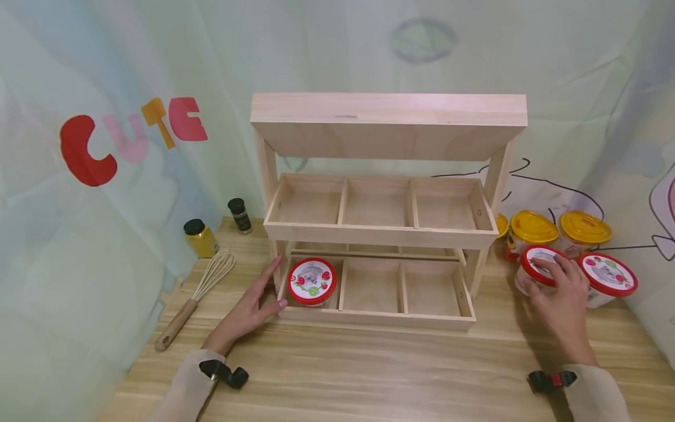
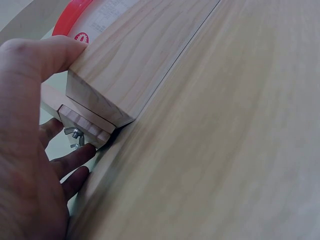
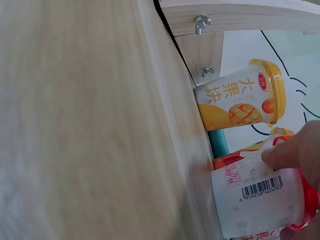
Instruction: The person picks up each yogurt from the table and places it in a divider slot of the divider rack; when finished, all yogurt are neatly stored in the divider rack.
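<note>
My right hand [image 1: 563,299] grips a white tub with a red lid [image 1: 543,264], fingertips over the lid and thumb at its side. The right wrist view shows this tub's side with a barcode [image 3: 262,187]. A second red-lidded tub [image 1: 606,275] stands just right of it. My left hand [image 1: 248,308] is spread at the left end of a two-tier wooden rack [image 1: 379,237]. Its thumb touches the lower tray's front corner, and its other fingers lie along the side. In that tray's left compartment sits another red-lidded tub [image 1: 312,282].
Behind the right hand stand yellow-lidded cups [image 1: 534,227], one partly hidden by the rack. On the left lie a whisk [image 1: 197,299], a yellow jar with a black lid [image 1: 200,237] and a small spice bottle [image 1: 239,215]. A printed curtain [image 1: 337,47] hangs behind the wooden table [image 1: 369,369].
</note>
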